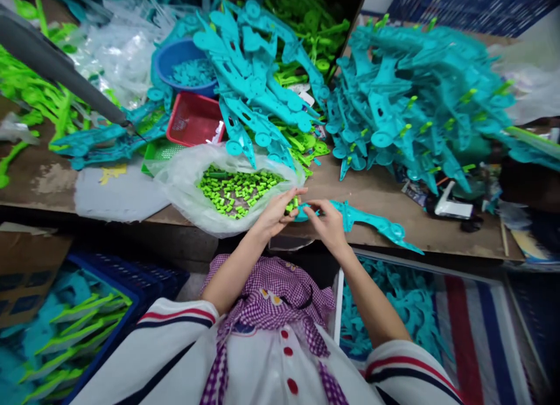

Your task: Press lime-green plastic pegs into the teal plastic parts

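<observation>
Working at a long turquoise part, lying just right of the landmark, the clear plastic bag, along the near side of the table. Judging from the meeting of both hands at the part's bag-side end, apparently fitting or positioning a small green piece there; not confirming any finished joint from this view. Calling next, in judgement, for a steady part and a piece lined up squarely before pressing, while guarding against loose pieces slipping from the fingers.

Finding the left hand at the bag's right rim: half-curling, cradling a few green pieces against the fingers, with one finger reaching out nearly straight toward the right. Finding the right hand farther right of the bag: bending thumb and fingers inward over the part's bag-side end, tips close together. Being unable to tell of anything pinched between those tips, or of any left-hand grip on the part.

Noting loose green pieces lying inside the bag. Recording a red tray standing behind the bag, and a turquoise stack resting behind and right of the bag.
</observation>
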`<control>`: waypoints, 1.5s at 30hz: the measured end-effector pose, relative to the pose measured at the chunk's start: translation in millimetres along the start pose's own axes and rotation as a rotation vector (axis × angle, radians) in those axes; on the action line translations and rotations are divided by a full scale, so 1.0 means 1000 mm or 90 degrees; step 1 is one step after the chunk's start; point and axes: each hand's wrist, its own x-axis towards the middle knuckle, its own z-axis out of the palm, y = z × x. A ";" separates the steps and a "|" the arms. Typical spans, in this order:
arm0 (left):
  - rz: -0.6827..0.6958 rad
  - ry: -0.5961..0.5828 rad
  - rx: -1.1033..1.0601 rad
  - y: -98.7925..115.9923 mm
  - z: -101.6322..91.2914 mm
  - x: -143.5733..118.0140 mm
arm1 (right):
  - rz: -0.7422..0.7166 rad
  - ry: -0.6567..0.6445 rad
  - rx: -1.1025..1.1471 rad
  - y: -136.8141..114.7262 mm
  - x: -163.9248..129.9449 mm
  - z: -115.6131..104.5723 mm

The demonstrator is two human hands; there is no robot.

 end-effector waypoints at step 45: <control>0.338 -0.187 1.340 -0.114 0.089 0.098 | 0.306 0.275 -0.161 0.145 -0.124 -0.175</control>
